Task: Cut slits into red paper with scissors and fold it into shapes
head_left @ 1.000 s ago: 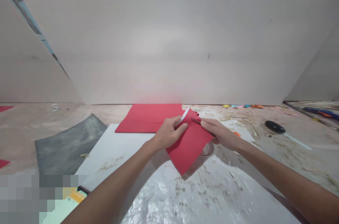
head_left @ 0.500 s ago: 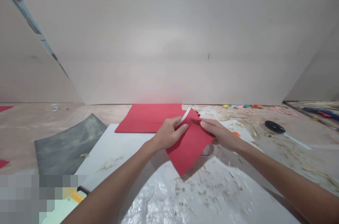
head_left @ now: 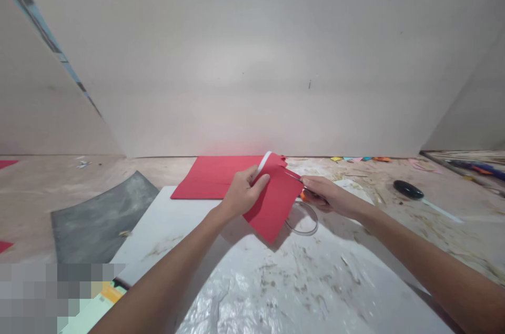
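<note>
Left hand: my left hand (head_left: pixel 241 196) is pinched shut on the folded red paper (head_left: pixel 272 200), thumb on the near face and fingers curled over its upper left edge, holding it lifted and tilted above the table.
Right hand: my right hand (head_left: pixel 327 198) is closed around the scissors (head_left: pixel 299 185), whose orange handle peeks out under my fingers; the blade tips touch the paper's right edge.
Red paper: it hangs between my two hands, its lowest corner pointing down toward the white sheet (head_left: pixel 169 223). The top edge shows small notches, and a thin white strip (head_left: pixel 262 165) runs along the upper left, just beside my left fingertips.
Second red sheet: a larger red sheet (head_left: pixel 215 176) lies flat behind my left hand, its near edge resting on the white sheet's far end.
Under the hands: a clear ring (head_left: pixel 303 221), seemingly a tape roll, lies on the crinkled plastic cover (head_left: pixel 284 292), just below the held paper and near my right wrist.
Left of the work: a dark grey mat (head_left: pixel 98 213) lies flat on the table, touching the white sheet's left side.
Right of the work: a black knob-like object (head_left: pixel 409 189) with a pale strip sits well apart from my right hand.
Backdrop: a tall pale board (head_left: pixel 256 60) stands upright behind everything, with small coloured paper scraps (head_left: pixel 361 158) along its foot.
</note>
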Demonstrator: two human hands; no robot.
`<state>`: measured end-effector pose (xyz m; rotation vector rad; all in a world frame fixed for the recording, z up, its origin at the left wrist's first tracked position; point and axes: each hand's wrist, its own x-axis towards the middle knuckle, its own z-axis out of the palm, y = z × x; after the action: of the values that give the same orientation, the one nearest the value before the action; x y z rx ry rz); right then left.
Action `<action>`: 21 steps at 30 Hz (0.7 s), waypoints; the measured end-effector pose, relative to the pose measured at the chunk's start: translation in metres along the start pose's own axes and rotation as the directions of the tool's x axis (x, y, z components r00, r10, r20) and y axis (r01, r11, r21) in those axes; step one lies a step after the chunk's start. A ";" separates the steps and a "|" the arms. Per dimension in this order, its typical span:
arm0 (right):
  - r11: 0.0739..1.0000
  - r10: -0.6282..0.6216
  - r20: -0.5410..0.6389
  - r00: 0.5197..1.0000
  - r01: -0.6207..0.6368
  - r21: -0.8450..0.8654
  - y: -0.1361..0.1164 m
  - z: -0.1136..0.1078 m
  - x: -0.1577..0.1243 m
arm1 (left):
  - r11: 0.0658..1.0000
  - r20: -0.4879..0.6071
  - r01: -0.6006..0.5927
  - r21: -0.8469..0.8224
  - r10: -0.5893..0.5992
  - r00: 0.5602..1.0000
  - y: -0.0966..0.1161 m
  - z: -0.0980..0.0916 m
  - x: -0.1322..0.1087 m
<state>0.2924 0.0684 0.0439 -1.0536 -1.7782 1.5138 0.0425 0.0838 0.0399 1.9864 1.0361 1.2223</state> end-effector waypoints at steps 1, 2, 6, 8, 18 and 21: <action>0.997 0.027 0.002 1.000 -0.027 -0.070 0.000 -0.005 -0.001 | 1.000 -0.045 0.019 -0.024 -0.020 0.999 -0.002 -0.001 0.001; 0.984 0.041 0.000 0.999 -0.041 -0.171 0.000 -0.008 -0.002 | 0.998 -0.082 0.035 -0.052 -0.039 0.996 -0.004 -0.002 0.002; 0.791 0.043 0.061 0.997 0.003 -0.612 -0.004 -0.003 -0.009 | 0.987 -0.162 0.070 -0.141 -0.093 0.982 -0.011 -0.001 0.006; 0.718 0.047 0.088 0.995 0.028 -0.695 -0.007 0.008 -0.011 | 0.978 -0.173 0.082 -0.192 -0.116 0.978 -0.010 0.003 0.007; 0.986 -0.075 -0.337 0.939 0.120 0.114 -0.014 0.021 -0.001 | 0.703 0.197 0.274 -0.656 -0.191 0.962 0.019 0.020 -0.002; 0.991 -0.058 -0.220 0.974 0.082 0.103 -0.014 0.014 -0.005 | 0.533 0.285 0.361 -0.765 -0.222 0.932 0.024 0.018 0.002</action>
<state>0.2802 0.0560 0.0556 -1.0459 -1.5465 1.3818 0.0665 0.0710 0.0524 1.0888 0.5199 1.0484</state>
